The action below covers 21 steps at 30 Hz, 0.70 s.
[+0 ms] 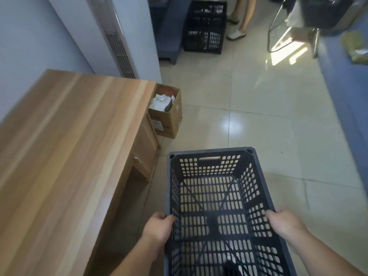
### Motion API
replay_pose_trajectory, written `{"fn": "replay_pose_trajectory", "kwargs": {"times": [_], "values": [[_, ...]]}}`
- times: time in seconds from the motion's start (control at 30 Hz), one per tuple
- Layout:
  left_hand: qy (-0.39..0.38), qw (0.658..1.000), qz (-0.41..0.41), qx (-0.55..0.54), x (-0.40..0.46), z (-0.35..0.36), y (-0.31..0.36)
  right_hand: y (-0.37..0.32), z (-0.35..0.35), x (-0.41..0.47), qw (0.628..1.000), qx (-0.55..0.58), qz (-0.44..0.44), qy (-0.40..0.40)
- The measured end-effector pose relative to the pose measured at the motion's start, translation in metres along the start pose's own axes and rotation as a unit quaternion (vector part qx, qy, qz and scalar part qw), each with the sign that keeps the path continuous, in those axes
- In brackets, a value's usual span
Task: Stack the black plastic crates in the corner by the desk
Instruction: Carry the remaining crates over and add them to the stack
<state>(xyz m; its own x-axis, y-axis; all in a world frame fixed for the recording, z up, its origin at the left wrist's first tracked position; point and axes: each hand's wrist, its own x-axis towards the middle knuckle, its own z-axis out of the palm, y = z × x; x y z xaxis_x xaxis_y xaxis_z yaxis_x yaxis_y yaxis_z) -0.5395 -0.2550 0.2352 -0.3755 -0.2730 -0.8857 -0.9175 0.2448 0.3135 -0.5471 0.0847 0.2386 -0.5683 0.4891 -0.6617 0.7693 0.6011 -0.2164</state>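
between both hands [219,226], an empty black crate [211,156].

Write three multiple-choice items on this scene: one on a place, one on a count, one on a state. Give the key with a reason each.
1. Where is the cardboard box?
A. on the desk
B. on the floor at the desk's far end
C. inside the carried crate

2. How many hands grip the carried crate?
A. none
B. one
C. two

3. The carried crate is:
A. empty
B. full of paper
C. lidded

Key: B, it stands on the tiles against the desk. C, the left hand and right hand curl over opposite rims. A, the floor shows through its slotted bottom.
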Motion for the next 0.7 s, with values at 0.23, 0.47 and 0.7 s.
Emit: {"fn": "replay_pose_trajectory", "kwargs": {"times": [0.23, 0.47, 0.7], "values": [[0.018, 0.998, -0.004, -0.053, -0.087, 0.015, -0.011, 0.005, -0.071, -0.026, 0.996, -0.067, -0.053, -0.013], [0.084, 0.994, 0.011, -0.069, -0.155, 0.032, -0.046, -0.001, -0.109, -0.04, 0.976, -0.16, -0.148, -0.022], [0.107, 0.983, -0.022, -0.149, -0.197, 0.034, -0.117, -0.011, -0.098, -0.076, 0.942, -0.24, -0.235, -0.024]]}}
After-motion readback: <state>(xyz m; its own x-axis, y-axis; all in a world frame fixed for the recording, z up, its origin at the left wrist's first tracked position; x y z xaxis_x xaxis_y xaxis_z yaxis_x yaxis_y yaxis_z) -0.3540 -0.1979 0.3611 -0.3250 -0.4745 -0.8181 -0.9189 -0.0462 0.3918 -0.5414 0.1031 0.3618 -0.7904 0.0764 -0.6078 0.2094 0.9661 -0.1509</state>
